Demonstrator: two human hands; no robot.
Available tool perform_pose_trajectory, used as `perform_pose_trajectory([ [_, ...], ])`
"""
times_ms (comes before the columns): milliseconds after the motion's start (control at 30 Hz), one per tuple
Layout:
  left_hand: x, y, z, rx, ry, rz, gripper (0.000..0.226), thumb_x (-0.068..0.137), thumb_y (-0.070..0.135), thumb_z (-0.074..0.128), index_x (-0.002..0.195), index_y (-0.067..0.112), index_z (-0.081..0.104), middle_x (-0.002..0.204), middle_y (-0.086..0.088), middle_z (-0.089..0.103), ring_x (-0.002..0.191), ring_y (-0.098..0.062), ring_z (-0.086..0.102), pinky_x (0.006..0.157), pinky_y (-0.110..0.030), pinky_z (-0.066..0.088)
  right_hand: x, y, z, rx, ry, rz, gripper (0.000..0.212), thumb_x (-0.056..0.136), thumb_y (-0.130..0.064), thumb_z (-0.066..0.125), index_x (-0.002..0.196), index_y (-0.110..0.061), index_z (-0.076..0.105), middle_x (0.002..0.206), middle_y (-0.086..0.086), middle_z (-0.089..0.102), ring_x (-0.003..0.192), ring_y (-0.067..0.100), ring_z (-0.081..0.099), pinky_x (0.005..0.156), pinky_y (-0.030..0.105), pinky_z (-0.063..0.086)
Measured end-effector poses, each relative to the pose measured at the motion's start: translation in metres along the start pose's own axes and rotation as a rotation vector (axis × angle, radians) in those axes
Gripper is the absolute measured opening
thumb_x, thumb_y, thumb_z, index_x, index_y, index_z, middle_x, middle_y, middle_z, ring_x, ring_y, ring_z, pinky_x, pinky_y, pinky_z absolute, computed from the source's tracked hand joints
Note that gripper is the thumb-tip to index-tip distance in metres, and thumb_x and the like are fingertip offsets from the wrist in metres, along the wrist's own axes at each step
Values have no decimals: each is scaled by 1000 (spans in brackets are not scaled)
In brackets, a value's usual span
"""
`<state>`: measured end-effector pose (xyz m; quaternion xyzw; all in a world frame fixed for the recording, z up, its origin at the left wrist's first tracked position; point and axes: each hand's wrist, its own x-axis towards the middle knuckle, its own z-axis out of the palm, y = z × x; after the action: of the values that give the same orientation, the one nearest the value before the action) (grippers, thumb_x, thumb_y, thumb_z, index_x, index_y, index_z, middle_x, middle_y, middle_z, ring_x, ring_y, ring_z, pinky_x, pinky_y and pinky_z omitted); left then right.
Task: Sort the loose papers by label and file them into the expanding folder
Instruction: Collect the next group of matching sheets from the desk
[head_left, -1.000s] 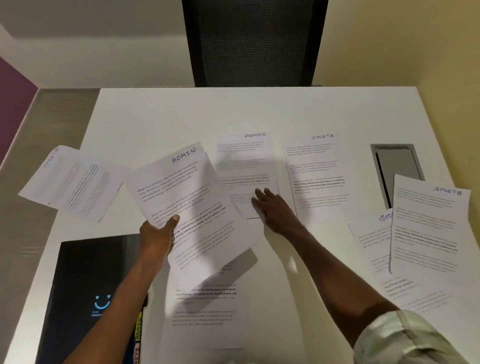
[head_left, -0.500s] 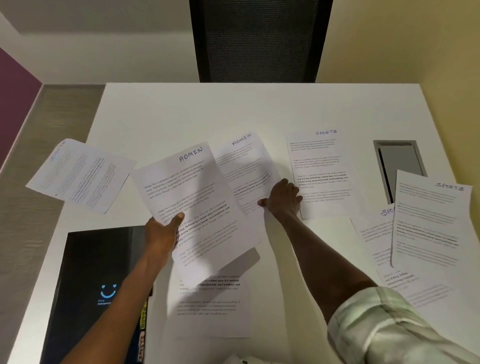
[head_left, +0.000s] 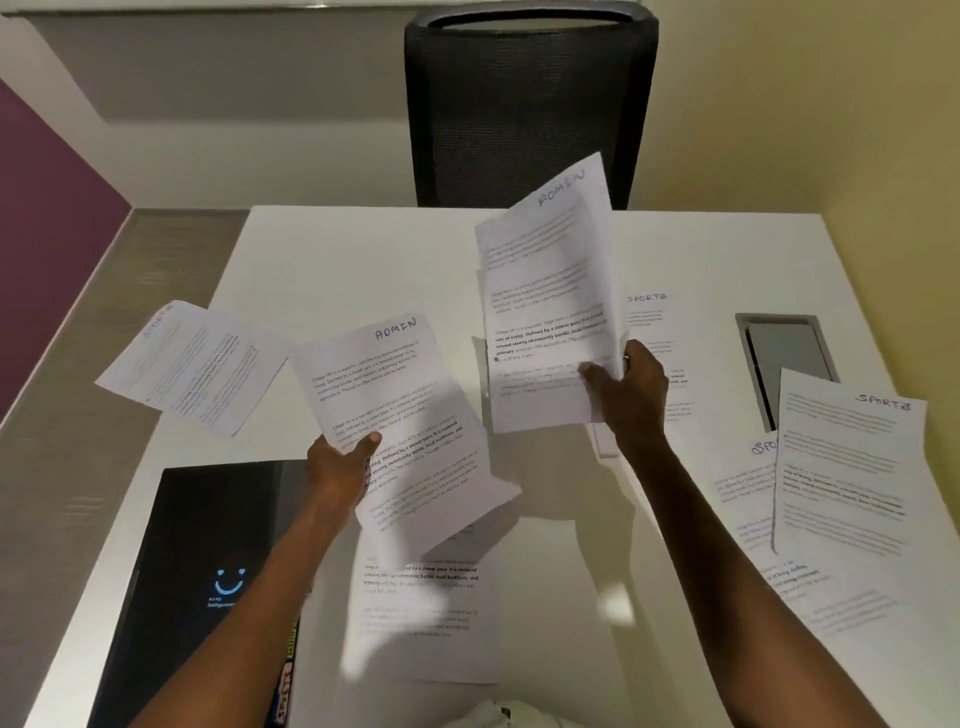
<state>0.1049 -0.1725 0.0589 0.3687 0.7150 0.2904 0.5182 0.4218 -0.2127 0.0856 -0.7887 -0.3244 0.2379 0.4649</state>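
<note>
Papers: one ADMIN sheet (head_left: 400, 421) pinched at its lower left edge by left hand (head_left: 337, 467), raised off white table (head_left: 332, 260); second ADMIN sheet (head_left: 550, 291) gripped near its right edge by right hand (head_left: 631, 387), lifted, tilted upright. SPORTS sheets (head_left: 852, 467) flat at right. Black expanding folder (head_left: 208, 582) at near left, closed.

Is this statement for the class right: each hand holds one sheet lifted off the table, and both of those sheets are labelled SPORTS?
Not quite. The head view shows the left hand gripping a sheet and the right hand gripping another sheet, both lifted off the table, but both are labelled ADMIN, not SPORTS.
</note>
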Motion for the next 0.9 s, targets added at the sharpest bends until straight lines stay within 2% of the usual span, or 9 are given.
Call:
perform_pose_trajectory([
  [167,-15,5,21,13,-115,7,20,91,17,72,108,8,65,70,-11,48,51,-16,36,44,-22,32,-43,-14,-42,278,-320,206,33,78,-13,77,108,-12,65,99,-1,73,85,15,70,59,21,54],
  [267,-34,11,36,28,-215,3,5,92,14,70,95,18,67,57,-3,49,45,-11,32,42,-19,28,-69,1,-48,166,-422,254,36,76,-21,79,108,-14,65,105,3,72,89,17,69,68,29,58],
  [367,-52,11,51,91,-297,13,25,93,4,61,70,14,61,48,4,55,46,-13,40,42,-17,32,-83,18,-60,-166,-500,280,57,77,-47,75,118,-13,56,117,3,64,101,19,62,79,31,52],
  [433,-69,13,58,126,-341,22,24,92,0,61,71,10,65,55,1,65,49,-14,53,47,-21,43,-83,23,-76,-324,-490,258,84,76,-64,68,136,-9,45,134,7,55,119,23,55,94,34,45],
  [533,-84,10,66,141,-413,38,17,93,0,63,81,9,71,73,-7,75,56,-12,64,55,-23,51,-72,24,-102,-256,-436,299,100,75,-67,67,147,-8,31,148,8,44,130,25,47,105,37,39],
  [633,-101,6,79,142,-500,54,10,95,8,64,90,7,73,92,-15,77,72,-20,71,61,-25,55,-71,29,-111,-28,-501,357,78,72,-54,79,132,-15,48,125,5,65,102,14,62,94,31,48],
  [700,-117,6,90,126,-543,44,20,98,16,60,82,10,70,76,-8,76,64,-14,69,54,-20,53,-78,39,-111,185,-526,355,47,76,-26,82,118,-18,63,115,1,71,99,12,68,95,33,52],
  [833,-135,5,106,-91,-503,-85,56,82,82,44,93,34,69,80,1,72,74,-19,71,79,-35,58,-93,57,-108,321,-387,323,38,73,-1,79,104,-23,70,110,1,74,98,20,71,93,42,55],
  [900,-136,4,113,-104,-493,42,74,61,96,48,101,37,67,60,4,62,56,-17,57,66,-26,49,-98,59,-110,289,-296,274,41,74,-6,79,110,-24,69,109,-3,73,99,21,69,90,43,56],
])
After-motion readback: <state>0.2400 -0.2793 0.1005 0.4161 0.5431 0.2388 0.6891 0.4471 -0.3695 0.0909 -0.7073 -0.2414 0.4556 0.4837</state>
